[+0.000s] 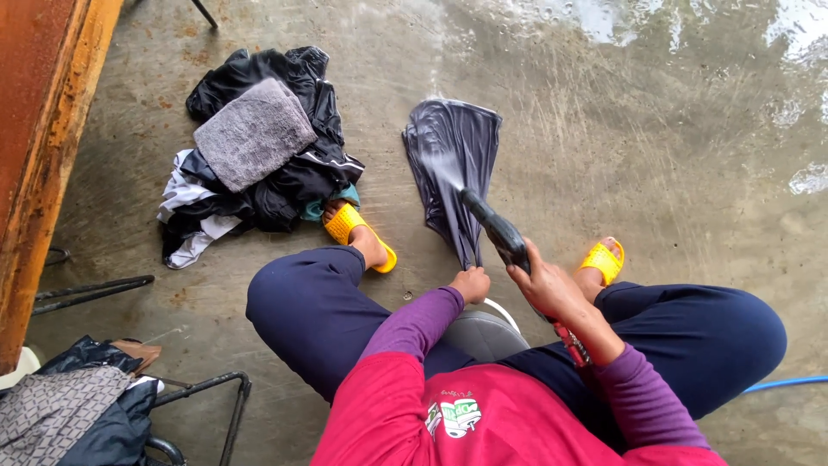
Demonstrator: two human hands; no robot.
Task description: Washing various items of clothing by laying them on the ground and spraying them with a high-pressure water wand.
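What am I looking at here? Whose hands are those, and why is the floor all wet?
The camera sits on a person's head and looks down, so you see that person's own knees, arms and hands from above. They sit low on a wet concrete floor, wearing yellow sandals. The right hand has its grip around a black spray nozzle, which shoots water onto a dark cloth spread out on the floor. The left hand pinches the near end of that cloth to keep it in place. To the left lies a pile of clothes with a grey towel on top. A blue hose runs along the floor at the right edge. More cloth lies at the bottom left.
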